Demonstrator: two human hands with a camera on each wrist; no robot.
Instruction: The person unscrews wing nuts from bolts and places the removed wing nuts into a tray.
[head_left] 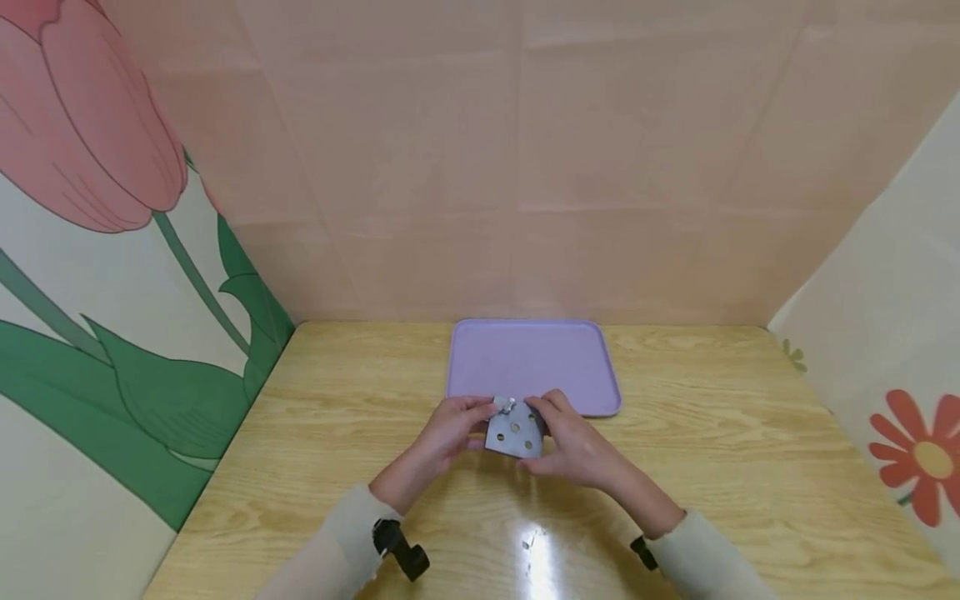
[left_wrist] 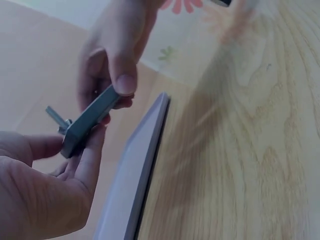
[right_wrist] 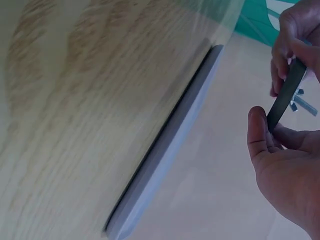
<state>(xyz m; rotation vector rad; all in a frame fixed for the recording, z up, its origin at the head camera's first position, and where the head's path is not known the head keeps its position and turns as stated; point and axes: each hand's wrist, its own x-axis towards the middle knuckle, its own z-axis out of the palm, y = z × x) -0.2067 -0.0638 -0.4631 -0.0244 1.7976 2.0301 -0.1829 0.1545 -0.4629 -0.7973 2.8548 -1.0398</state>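
Observation:
Both hands hold up a small grey plate (head_left: pixel 514 442) with several round holes, above the table just in front of the tray. A bolt with a wing nut (head_left: pixel 507 406) sits near its upper left edge; in the left wrist view the threaded bolt (left_wrist: pixel 56 117) sticks out from the plate's face. My left hand (head_left: pixel 448 432) pinches the plate's left side between thumb and fingers. On the opposite side, my right hand (head_left: pixel 576 446) grips the edge, thumb low and fingers at the top. Seen edge-on in the right wrist view, the plate (right_wrist: pixel 287 95) looks thick and flat.
A purple tray (head_left: pixel 532 358) lies at the back of the wooden table (head_left: pixel 360 375), against a pinkish wall covering (head_left: pixel 517 167). Flower-printed panels (head_left: pixel 180 367) stand along both sides. Black wrist straps (head_left: pixel 401 550) show at the sleeves.

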